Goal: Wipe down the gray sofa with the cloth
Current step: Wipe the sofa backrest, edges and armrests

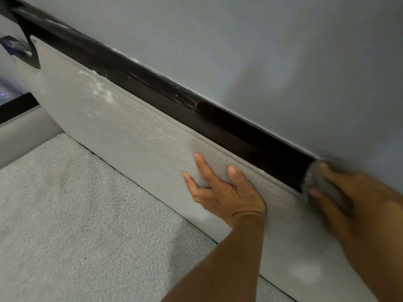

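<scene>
The gray sofa fills the view: its fabric back cushion (122,127) runs diagonally from upper left to lower right, and the seat (72,210) lies below it. A dark wooden rail (174,99) tops the back, dusty with white specks toward the left. My left hand (222,188) rests flat on the back cushion with the fingers spread. My right hand (340,192) grips a bunched dark gray cloth (320,182) and presses it on the rail's right end, against the wall. The right hand looks blurred.
A blue-gray wall (261,51) rises directly behind the rail. At the far left stands the sofa's padded armrest (24,136) with a dark rail on top. White dusty marks show on the back cushion's upper left.
</scene>
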Demonstrator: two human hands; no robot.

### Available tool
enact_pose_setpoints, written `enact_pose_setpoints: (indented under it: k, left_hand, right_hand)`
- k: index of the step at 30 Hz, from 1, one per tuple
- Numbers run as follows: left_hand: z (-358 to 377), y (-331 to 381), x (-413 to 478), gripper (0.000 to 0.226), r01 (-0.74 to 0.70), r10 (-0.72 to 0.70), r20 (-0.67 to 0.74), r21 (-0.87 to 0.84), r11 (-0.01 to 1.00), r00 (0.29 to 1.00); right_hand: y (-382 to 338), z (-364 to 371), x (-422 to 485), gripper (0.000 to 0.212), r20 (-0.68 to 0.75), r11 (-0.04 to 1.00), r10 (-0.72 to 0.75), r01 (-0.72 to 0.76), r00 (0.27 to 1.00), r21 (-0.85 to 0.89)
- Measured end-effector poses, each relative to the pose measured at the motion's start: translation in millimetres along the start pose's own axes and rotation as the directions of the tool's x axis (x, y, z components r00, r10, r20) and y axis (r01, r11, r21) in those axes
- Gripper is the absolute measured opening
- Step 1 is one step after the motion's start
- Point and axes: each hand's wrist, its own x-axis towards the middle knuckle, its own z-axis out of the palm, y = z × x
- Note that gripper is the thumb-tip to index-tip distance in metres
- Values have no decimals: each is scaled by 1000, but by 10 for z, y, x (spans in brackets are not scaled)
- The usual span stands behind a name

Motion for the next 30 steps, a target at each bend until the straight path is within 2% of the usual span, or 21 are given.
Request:
enact_pose_setpoints:
  k: [1, 2, 4, 6, 8, 12, 15, 17, 19, 22, 26, 30]
  left_hand:
    - [-27, 24, 16, 60, -4, 4, -1, -8, 1000, 1000]
    - [-6, 25, 32, 61, 8, -8, -21, -8, 1000, 1000]
    - [-14, 40, 28, 65, 32, -33, -37, -24, 999, 999]
    - [-17, 68, 31, 63, 56, -58, -43, -43, 998, 997]
    - [-20, 86, 28, 62, 51, -54, -43, -60, 997, 998]
    - [-24, 105, 21, 64, 50, -53, -49, -56, 997, 997]
    - [5, 84, 61, 81, 43, -47, -83, -46, 998, 995]
    - [-4, 80, 64, 79, 47, -50, -89, -43, 998, 995]
    - [-20, 98, 45, 65, 65, -69, -56, -61, 996, 996]
    - [-27, 103, 4, 62, 60, -62, -23, -56, 997, 998]
    - [14, 28, 52, 57, 46, -49, -48, -62, 997, 998]
    - [16, -30, 49, 67, 14, -14, -28, 8, 1000, 1000]
  right_hand:
    - [-81, 71, 208, 36, 1, 999, 30, -30, 1000, -20]
    - [-161, 140, 324, 37, -58, 999, -8, 5, 998, -46]
    - [-263, 297, 362, 47, -91, 970, -190, 172, 978, -170]
    - [-157, 338, 248, 49, -8, 920, -287, 274, 958, -279]
    - [57, 303, 21, 51, 101, 887, -304, 320, 947, -334]
    - [78, 303, -82, 53, 171, 910, -274, 313, 946, -272]
    - [-197, 421, 97, 62, 223, 960, -210, 244, 952, -134]
    - [-211, 438, 103, 62, 237, 973, -182, 209, 954, -94]
    - [-67, 415, -33, 55, 202, 974, -165, 191, 965, -121]
    - [51, 372, -168, 53, 173, 970, -158, 186, 972, -155]
    - [-168, 523, 31, 49, 119, 962, -190, 209, 975, -173]
    - [-121, 519, -76, 47, 62, 973, -128, 138, 990, -184]
